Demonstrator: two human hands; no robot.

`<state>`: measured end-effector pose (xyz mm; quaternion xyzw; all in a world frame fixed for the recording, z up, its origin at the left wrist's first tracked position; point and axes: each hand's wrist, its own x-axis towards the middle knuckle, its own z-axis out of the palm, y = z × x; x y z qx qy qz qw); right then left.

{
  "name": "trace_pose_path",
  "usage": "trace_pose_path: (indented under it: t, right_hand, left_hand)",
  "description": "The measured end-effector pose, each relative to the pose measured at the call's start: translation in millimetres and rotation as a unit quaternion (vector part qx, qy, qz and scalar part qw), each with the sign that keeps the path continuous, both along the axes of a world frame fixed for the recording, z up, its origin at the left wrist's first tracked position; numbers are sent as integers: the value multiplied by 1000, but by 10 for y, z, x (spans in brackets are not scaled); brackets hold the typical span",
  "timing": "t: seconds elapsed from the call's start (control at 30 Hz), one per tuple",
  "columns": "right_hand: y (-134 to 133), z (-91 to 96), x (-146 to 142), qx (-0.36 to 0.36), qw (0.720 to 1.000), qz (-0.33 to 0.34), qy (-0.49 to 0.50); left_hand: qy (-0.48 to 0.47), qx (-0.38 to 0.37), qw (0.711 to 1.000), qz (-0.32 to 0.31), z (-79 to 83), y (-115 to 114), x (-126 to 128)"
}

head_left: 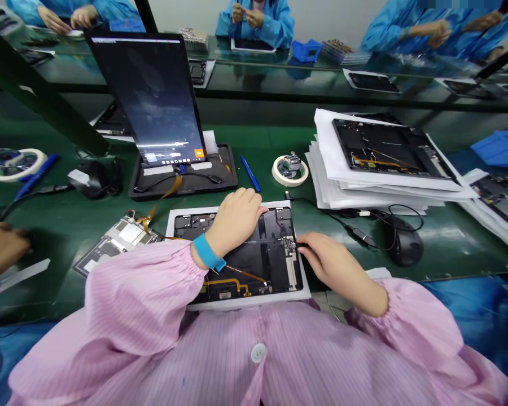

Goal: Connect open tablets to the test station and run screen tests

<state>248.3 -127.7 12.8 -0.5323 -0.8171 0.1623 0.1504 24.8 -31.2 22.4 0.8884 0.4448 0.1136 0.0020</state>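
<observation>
While right fingers (308, 241) touch the tablet's (275, 265) edge, tabletop (366, 258) extends beyond.

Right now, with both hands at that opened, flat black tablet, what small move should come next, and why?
Perhaps the right hand should gently ease the small dark piece toward the opened tablet: it pinches the piece at the right edge, its fit can't be seen, and the left hand seems to steady the tablet.

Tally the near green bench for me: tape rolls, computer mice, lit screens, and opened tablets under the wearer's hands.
Tape rolls: 2 (left roll, centre roll)
Computer mouse: 1
Lit screen: 1
Opened tablet under the hands: 1
Total: 5
</observation>
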Motion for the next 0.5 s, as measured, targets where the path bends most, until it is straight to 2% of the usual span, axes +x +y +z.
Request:
trace_pose_path:
  t: [0.1, 0.2, 0.3, 0.37, 0.43, 0.5]
  right_hand:
    - [-54, 14, -61, 40, 995, 7, -90]
    - [-15, -14, -18, 20, 994, 32, -103]
    - [67, -36, 122, -40, 997, 53, -34]
    - [102, -41, 222, -64, 997, 22, 37]
    - [106, -46, 300, -50, 994, -28, 89]
    - [91, -55, 348, 0, 995, -40, 93]
  left_hand:
    - [-23, -86, 995, 34, -23, 25, -17]
    - [-29, -163, 985, 42, -105, 74, -31]
    - [-34, -173, 984, 27, -173, 113, -42]
    - [-40, -172, 984, 27, -189, 123, -45]
    - [-43, -173, 983, 30, -184, 122, -45]
    - [-42, -176, 983, 32, -169, 117, -43]
